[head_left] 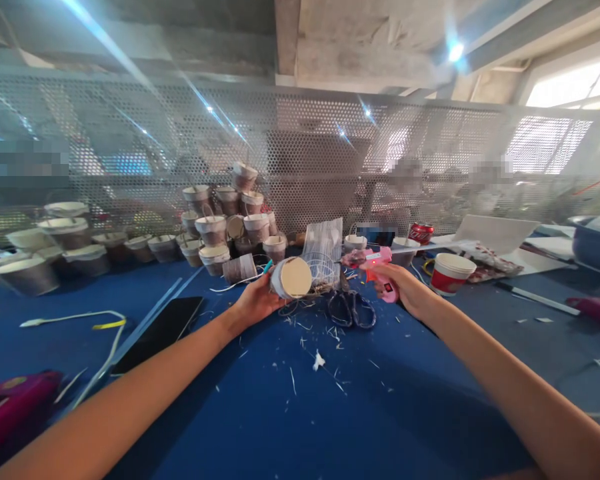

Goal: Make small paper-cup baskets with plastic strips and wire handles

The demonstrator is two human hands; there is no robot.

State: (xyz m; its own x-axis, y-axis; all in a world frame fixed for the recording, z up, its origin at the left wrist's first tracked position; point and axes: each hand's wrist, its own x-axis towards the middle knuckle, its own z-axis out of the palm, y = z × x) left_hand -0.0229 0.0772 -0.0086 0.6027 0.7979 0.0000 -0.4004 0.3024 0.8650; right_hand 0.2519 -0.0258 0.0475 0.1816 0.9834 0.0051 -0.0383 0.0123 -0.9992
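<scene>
My left hand (259, 299) is wrapped round a small grey pot (280, 277), tipped so that its pale round end (296, 277) faces me. In my right hand (395, 285) is a pink hot glue gun (377, 259), its nozzle pointing left toward the pot but apart from it. Below and between the two hands lie dark-handled scissors (351, 310) on the blue table. Behind the pot stands a translucent ribbed sheet (324, 243), with thin wire loops in front of it.
Stacked pots (225, 227) stand at the back, more pots (65, 233) at left. A black phone (163, 333) lies beside my left forearm. A red-and-white cup (451, 273) and a red can (421, 233) stand at right. Perforated metal panels (310, 153) close off the back.
</scene>
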